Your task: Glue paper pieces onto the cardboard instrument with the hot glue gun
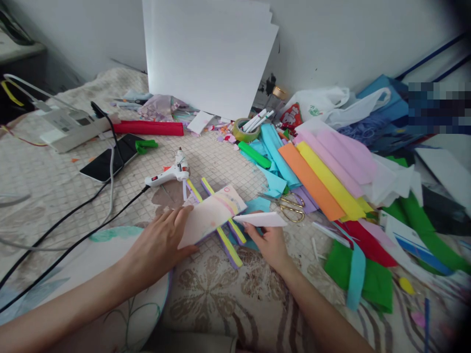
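Observation:
My left hand (165, 233) grips the near left end of a pale rectangular board (206, 215) with a faint coloured drawing, thumb along its lower edge. Crossing beneath that board are two yellow-and-purple strips (231, 247), whose ends stick out on both sides. My right hand (268, 242) pinches a thin white piece (263, 219), seen nearly edge-on, close to the board's right end. Its material is unclear. A white glue gun (171, 171) lies just beyond the strips. Gold-handled scissors (292, 206) rest right of my right hand, beside light blue paper scraps (257, 205).
A large round drawn-on sheet (121, 304) lies under my left forearm. Cables run from a power strip (71, 127) past a phone (110, 157). Orange paper (311, 181) and other coloured sheets cover the right side. A tall white board (209, 54) leans on the wall.

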Action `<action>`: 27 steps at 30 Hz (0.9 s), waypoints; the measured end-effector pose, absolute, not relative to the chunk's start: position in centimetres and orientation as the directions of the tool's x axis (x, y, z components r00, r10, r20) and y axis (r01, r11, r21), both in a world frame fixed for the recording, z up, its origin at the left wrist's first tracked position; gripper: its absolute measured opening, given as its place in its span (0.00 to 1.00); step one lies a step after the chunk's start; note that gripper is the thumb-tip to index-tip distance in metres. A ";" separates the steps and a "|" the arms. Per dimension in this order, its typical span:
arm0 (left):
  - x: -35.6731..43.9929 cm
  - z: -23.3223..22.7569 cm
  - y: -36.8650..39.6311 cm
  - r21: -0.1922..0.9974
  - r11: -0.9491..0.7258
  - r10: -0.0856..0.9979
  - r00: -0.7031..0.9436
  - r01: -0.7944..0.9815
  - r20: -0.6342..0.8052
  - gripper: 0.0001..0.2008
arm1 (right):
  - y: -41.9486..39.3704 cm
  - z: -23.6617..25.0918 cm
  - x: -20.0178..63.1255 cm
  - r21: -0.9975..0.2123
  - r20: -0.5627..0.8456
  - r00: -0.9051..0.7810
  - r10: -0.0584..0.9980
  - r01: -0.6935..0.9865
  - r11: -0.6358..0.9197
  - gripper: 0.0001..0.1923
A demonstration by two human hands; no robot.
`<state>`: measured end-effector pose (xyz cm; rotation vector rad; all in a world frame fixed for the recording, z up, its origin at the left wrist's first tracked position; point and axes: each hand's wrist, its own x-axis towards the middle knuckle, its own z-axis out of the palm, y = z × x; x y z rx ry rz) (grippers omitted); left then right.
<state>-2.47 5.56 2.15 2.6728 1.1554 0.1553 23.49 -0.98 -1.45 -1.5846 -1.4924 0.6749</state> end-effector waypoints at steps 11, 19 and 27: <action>-2.3 2.4 5.8 0.264 -0.646 0.739 0.674 0.716 -0.022 0.33 | -1.1 -1.8 22.9 -0.768 0.239 0.156 0.958 0.634 0.088 0.10; -2.1 2.8 5.8 0.279 -0.624 0.751 0.659 0.730 -0.043 0.29 | -1.2 -2.1 22.7 -0.776 0.257 0.152 0.954 0.621 0.110 0.09; -2.0 3.0 5.8 0.264 -0.634 0.741 0.669 0.727 -0.062 0.31 | -1.2 -2.1 22.5 -0.767 0.259 0.141 0.955 0.631 0.115 0.09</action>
